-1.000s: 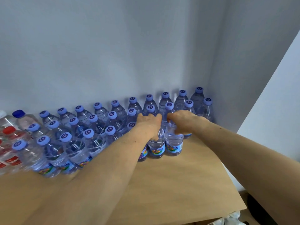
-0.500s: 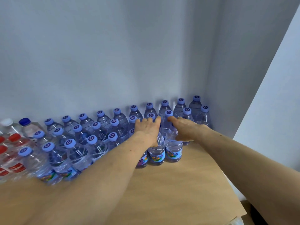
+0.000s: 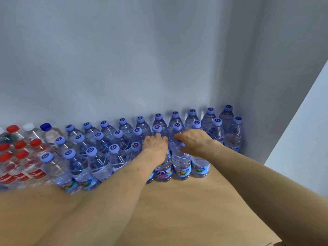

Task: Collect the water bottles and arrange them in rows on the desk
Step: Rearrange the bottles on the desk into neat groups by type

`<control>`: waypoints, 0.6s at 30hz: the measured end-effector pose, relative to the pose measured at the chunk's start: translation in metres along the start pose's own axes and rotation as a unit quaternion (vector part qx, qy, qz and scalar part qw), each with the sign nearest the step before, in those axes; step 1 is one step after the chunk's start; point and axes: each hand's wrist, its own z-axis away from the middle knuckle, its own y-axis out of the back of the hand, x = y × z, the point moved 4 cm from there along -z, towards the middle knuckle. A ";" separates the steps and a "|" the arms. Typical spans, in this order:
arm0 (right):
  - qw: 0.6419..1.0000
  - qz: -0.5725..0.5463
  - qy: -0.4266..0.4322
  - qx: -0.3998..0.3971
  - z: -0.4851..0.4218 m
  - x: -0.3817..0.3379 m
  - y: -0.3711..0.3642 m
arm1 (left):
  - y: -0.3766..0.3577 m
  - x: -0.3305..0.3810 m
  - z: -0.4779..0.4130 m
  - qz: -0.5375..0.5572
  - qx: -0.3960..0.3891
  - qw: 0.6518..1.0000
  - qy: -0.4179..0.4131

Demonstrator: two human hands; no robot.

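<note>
clear plastic water bottles with lilac screw caps (image 3: 99, 162) stand upright in three tight rows on a light wooden surface (image 3: 177, 210), the back row against a pale grey wall (image 3: 124, 59) and the right end reaching the corner. the front row stops short of that corner, ending in a few bottles with bright multicoloured labels.

the left grip (image 3: 156, 148) sits on top of one of these, the first labelled bottle (image 3: 163, 172), with the fingers curled down over its cap, which is hidden. just beside it, touching, stands the second labelled bottle (image 3: 182, 167). the right grip (image 3: 194, 142) is over its top, fingers bent round the far side of the neck and thumb on the near side, pinching it. a third labelled bottle (image 3: 201, 167) stands under the right wrist, at the end of the row. both forearms reach in from the near edge.

at the far left are clear bottles with red caps and red labels (image 3: 21, 167), blurred, along with a white-capped bottle (image 3: 29, 127) and a dark-blue-capped bottle (image 3: 51, 134). a white panel (image 3: 301, 130) rises at the right.
</note>
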 end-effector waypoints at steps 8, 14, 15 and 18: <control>1.000 0.022 -0.016 -0.011 -0.010 -0.006 0.002 | 0.004 0.002 0.002 -0.007 0.000 1.000 0.022; 0.999 0.035 0.033 0.000 -0.014 -0.020 0.021 | 0.021 -0.009 0.024 0.056 0.087 0.993 0.051; 0.998 0.031 0.043 0.019 -0.016 -0.028 0.028 | 0.023 -0.016 0.029 0.061 0.100 0.991 0.060; 0.996 0.023 0.071 0.054 -0.021 -0.060 0.046 | 0.023 -0.045 0.047 0.067 0.107 0.988 0.095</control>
